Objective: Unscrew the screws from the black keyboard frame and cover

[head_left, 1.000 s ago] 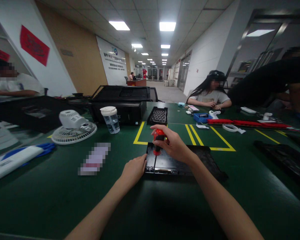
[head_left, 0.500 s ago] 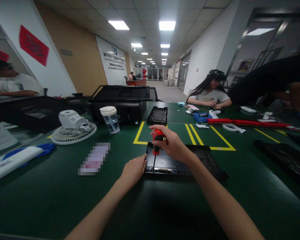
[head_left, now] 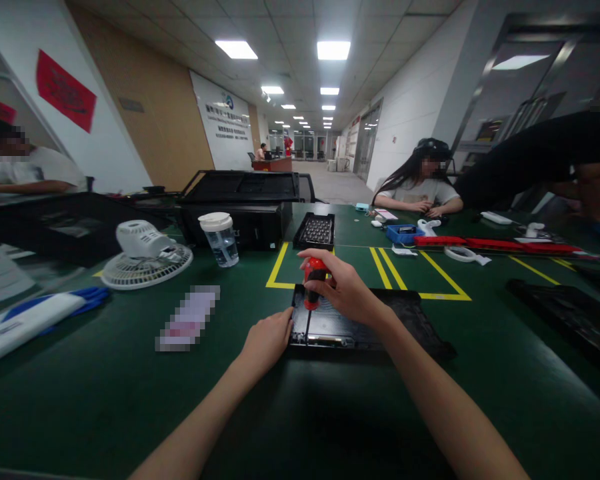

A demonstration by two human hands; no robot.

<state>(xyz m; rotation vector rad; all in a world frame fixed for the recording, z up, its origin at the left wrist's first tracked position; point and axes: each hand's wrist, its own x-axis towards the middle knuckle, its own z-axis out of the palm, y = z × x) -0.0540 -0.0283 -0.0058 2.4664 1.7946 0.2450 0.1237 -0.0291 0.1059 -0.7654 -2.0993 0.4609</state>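
Observation:
A black rectangular panel [head_left: 375, 323] with raised edges lies flat on the green table [head_left: 190, 407] in front of me. My right hand [head_left: 347, 287] is wrapped round the red and black handle of a screwdriver [head_left: 311, 283]. The screwdriver stands upright, its dark shaft running down to the panel's left part, near a shiny metal strip. At the panel's left edge, my left hand [head_left: 270, 340] grips the rim, fingers together and partly hidden by the edge.
Beyond the panel are a black tray [head_left: 316, 231], a lidded cup [head_left: 221, 241] and large black cases [head_left: 235, 223]. A white fan [head_left: 147, 257] and a pixelated flat object [head_left: 189, 319] lie left. Another black panel [head_left: 570, 320] is right. People sit across the table.
My hands, the screwdriver and the panel keep almost the same place. At the far right, the person in black has shifted slightly.

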